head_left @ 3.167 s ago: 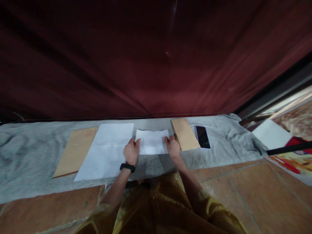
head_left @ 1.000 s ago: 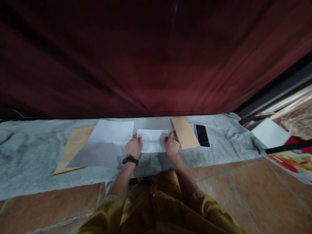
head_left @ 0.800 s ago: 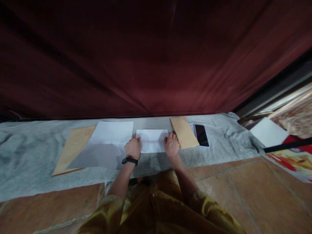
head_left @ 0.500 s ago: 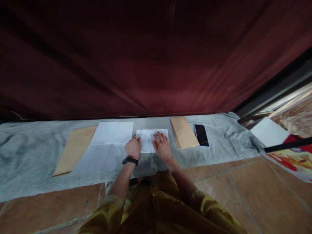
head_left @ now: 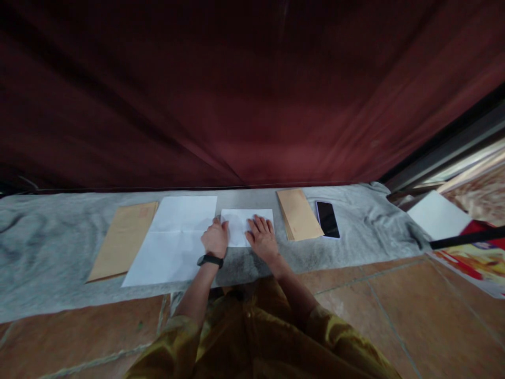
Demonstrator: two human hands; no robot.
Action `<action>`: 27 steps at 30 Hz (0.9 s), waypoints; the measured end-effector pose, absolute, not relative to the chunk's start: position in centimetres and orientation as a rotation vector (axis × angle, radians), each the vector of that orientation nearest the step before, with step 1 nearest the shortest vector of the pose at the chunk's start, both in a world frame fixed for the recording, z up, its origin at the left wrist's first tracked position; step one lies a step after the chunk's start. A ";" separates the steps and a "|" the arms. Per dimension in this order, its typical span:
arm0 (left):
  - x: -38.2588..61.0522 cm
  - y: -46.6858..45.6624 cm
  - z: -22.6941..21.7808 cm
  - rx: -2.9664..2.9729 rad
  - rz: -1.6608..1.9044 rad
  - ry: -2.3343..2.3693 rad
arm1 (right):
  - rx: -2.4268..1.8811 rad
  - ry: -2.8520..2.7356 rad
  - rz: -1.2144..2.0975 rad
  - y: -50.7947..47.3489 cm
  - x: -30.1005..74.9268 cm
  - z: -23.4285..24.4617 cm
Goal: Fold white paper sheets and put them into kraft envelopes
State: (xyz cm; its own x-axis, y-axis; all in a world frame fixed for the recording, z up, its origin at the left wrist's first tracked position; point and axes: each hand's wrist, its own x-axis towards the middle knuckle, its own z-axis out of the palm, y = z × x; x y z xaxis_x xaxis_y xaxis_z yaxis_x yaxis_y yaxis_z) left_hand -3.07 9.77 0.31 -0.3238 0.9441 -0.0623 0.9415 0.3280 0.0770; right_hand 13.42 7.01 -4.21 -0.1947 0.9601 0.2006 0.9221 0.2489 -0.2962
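Note:
A small white folded paper (head_left: pixel 236 218) lies flat in front of me on a grey cloth. My right hand (head_left: pixel 263 239) rests on its right half, palm down with the fingers spread. At the paper's left edge is my left hand (head_left: pixel 215 239), wearing a dark wristband; its fingers are curled in and the thumb lies against that edge, the fingertips partly hidden. Left of it a large white sheet (head_left: pixel 169 242) with crease lines is spread out, its right side passing beside or under my left hand.
Brown envelopes (head_left: pixel 124 239) lie at the left, partly under the large sheet. To the right are a stack of brown envelopes (head_left: pixel 302 218) and a phone (head_left: pixel 327 220). The grey cloth (head_left: pixel 371 231) borders a dark red curtain (head_left: pixel 252 131) behind and a tiled floor (head_left: pixel 355 305) in front.
The fingers of my right hand lie slightly flatter on the folded paper. The large sheet's near left corner has shifted a little to the right. My left hand stays almost still.

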 end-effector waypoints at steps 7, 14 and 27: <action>-3.2 7.3 1.0 2.209 0.371 2.313 | -1.691 -2.161 0.139 7.1 13.4 -4.7; 0.1 4.1 -2.3 2.530 0.574 1.759 | -1.688 -2.210 0.171 7.0 13.8 -4.5; -1.3 2.4 -4.8 2.402 0.560 1.885 | -1.671 -2.187 0.148 7.1 14.0 -4.9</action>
